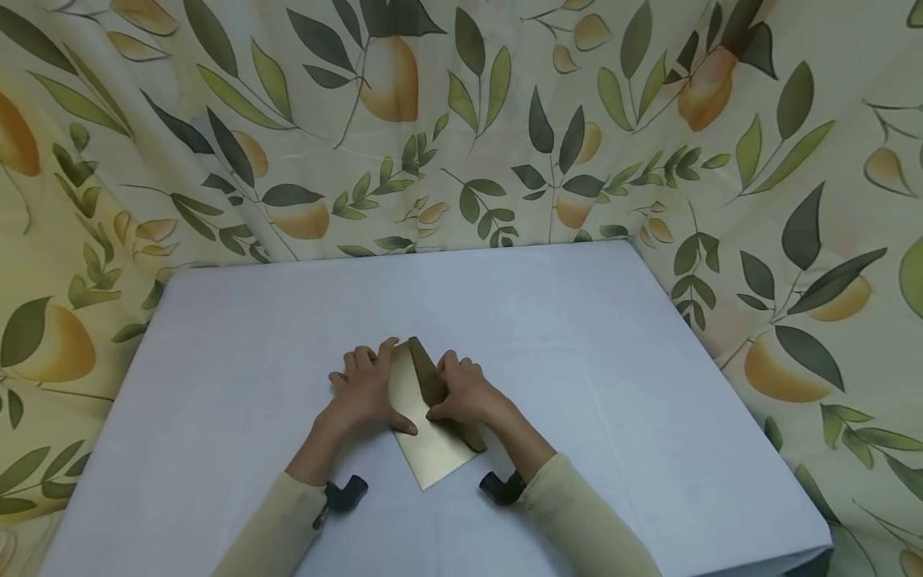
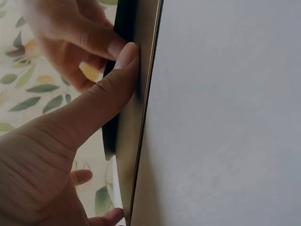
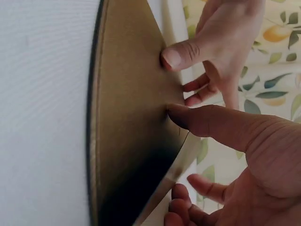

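A gold envelope (image 1: 427,449) lies slantwise on the white table, a darker flap (image 1: 427,373) standing up along its right side. My left hand (image 1: 364,393) holds the left edge down, its fingers spread and the thumb laid over the gold face. In the left wrist view, that thumb (image 2: 106,96) presses on the surface close to the flap. My right hand (image 1: 465,393) grips the flap from the right, thumb on the inner side. The right wrist view shows its thumb (image 3: 207,122) against the gold surface and the other fingers (image 3: 181,207) curled behind the flap.
The table (image 1: 577,336) has a white cover, and its far edge meets a curtain (image 1: 461,136) printed with fruit and leaves. Black wrist cameras hang under both sleeves, the left one (image 1: 348,493) and the right one (image 1: 501,487), near the envelope's lower corner.
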Available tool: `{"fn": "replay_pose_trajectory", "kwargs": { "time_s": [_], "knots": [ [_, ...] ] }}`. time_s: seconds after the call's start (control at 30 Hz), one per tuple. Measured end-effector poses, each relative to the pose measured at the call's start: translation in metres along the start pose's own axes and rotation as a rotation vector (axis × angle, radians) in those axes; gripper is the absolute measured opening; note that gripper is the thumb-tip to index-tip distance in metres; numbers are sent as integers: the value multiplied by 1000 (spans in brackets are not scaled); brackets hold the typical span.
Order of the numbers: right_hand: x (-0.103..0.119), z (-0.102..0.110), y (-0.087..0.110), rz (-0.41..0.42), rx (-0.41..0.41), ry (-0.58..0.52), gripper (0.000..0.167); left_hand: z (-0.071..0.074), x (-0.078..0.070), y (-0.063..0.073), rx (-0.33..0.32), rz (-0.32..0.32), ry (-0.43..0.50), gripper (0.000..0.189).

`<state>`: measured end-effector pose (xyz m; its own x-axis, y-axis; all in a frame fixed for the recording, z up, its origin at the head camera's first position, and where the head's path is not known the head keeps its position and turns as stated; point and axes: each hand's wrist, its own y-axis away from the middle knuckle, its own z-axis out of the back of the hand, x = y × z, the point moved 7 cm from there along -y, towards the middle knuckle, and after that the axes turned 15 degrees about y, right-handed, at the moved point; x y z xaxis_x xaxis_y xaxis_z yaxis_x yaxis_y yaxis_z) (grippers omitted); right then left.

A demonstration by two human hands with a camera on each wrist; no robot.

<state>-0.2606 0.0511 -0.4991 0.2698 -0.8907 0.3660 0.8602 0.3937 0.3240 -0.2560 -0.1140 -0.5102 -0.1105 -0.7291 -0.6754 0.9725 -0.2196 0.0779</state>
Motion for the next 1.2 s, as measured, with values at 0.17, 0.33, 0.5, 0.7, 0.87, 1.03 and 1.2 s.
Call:
{"fn": "replay_pose_trajectory", "kwargs": {
  "time_s": [0.17,0.33,0.5,0.7,0.87,1.03,1.2],
  "knots": [
    [1,-1,-2,-10,41,-31,72,3,11,-7,-7,40,4,142],
    [-8,1,-2,2,70,-194,67,3,5,-9,-20,-43,130,125],
    [-18,8,-1,15,68,-406,57,7,-2,-9,-48,-70,226,122],
    [-26,9,1,56,57,-489,65,14,5,-11,-115,2,391,122],
    [-32,10,-2,27,-12,-602,63,22,8,-15,-234,51,634,132],
    [-25,20,-2,76,-65,-830,60,25,10,-15,-274,140,1057,97],
    [-17,32,2,133,-123,-926,60,19,-4,-10,-153,129,1188,42]
  ]
}}
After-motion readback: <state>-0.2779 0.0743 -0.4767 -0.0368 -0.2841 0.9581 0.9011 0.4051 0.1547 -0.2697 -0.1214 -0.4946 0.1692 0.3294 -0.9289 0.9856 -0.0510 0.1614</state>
